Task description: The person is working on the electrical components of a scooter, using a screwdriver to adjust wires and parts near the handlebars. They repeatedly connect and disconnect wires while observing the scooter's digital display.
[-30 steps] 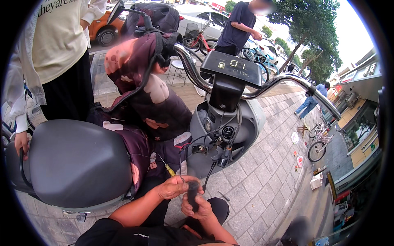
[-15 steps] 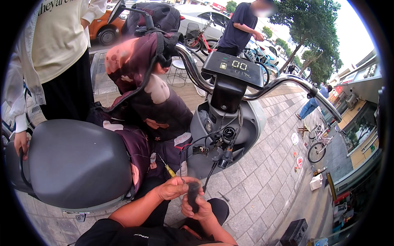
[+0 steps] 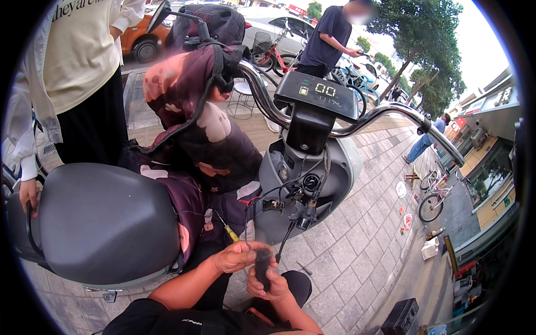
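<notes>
Low in the middle, my left hand point(image 3: 237, 257) and my right hand point(image 3: 268, 283) both grip a black cylindrical part point(image 3: 262, 269), fingers wrapped round it. A thin cable rises from near my left fingers toward the scooter. Just above lies a yellow-handled screwdriver point(image 3: 230, 232) on the quilted cover point(image 3: 206, 156). The grey front of the scooter point(image 3: 335, 184) is open, showing loose black wires, connectors point(image 3: 273, 204) and a round black part point(image 3: 310, 182) below the lit display point(image 3: 316, 92). The dark seat point(image 3: 109, 220) is at the left.
A person in white point(image 3: 72, 95) stands left, one hand on the seat rail. Another in a dark shirt point(image 3: 322, 39) stands behind the handlebar; one in jeans point(image 3: 421, 146) is on the pavement point(image 3: 352, 245). Bicycles point(image 3: 435, 198), parked cars point(image 3: 142, 30), a black case point(image 3: 399, 318) and shopfronts point(image 3: 491, 173) surround us.
My hands hold their grip in place. The dark-shirted person's hand has shifted with a small object in it. The distant person in jeans has moved slightly. A black case now shows at lower right.
</notes>
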Tool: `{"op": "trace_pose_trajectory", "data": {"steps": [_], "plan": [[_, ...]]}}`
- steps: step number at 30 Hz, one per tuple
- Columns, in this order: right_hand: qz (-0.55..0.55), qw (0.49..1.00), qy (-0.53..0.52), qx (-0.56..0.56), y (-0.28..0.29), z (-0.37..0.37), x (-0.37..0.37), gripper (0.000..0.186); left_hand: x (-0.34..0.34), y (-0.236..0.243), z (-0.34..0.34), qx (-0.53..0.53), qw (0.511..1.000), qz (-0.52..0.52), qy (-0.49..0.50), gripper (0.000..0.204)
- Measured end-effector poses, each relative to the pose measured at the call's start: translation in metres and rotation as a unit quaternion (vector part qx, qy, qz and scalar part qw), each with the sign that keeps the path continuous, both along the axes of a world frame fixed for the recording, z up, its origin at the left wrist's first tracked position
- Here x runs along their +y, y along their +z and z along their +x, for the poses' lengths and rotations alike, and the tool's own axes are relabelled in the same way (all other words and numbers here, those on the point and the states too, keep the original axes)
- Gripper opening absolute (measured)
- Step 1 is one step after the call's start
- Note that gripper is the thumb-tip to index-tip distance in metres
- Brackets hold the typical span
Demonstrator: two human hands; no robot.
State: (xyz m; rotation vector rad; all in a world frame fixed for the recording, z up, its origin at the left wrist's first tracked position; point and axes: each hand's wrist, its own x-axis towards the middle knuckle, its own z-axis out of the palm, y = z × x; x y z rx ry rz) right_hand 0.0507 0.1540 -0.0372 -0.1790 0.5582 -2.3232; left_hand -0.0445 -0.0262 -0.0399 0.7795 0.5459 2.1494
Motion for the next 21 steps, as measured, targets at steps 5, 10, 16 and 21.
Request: {"op": "trace_pose_trajectory", "data": {"steps": [5, 10, 16, 21], "plan": [[0.029, 0.999, -0.024, -0.004, 0.0, 0.002, -0.001, 0.051, 0.0, 0.003, 0.0, -0.001, 1.0, -0.006, 0.002, 0.061], [0.057, 0.997, -0.056, 0.015, 0.004, 0.001, -0.004, 0.048, -0.001, 0.006, 0.001, -0.009, 0.999, -0.033, 0.022, 0.058], [0.188, 0.971, -0.139, 0.049, 0.007, 0.003, -0.01, 0.045, -0.004, 0.018, 0.003, 0.01, 0.994, -0.084, 0.064, 0.054], [0.294, 0.934, -0.188, 0.081, 0.004, 0.005, -0.013, 0.036, -0.001, 0.013, 0.004, 0.008, 0.99, -0.11, 0.085, 0.053]]}}
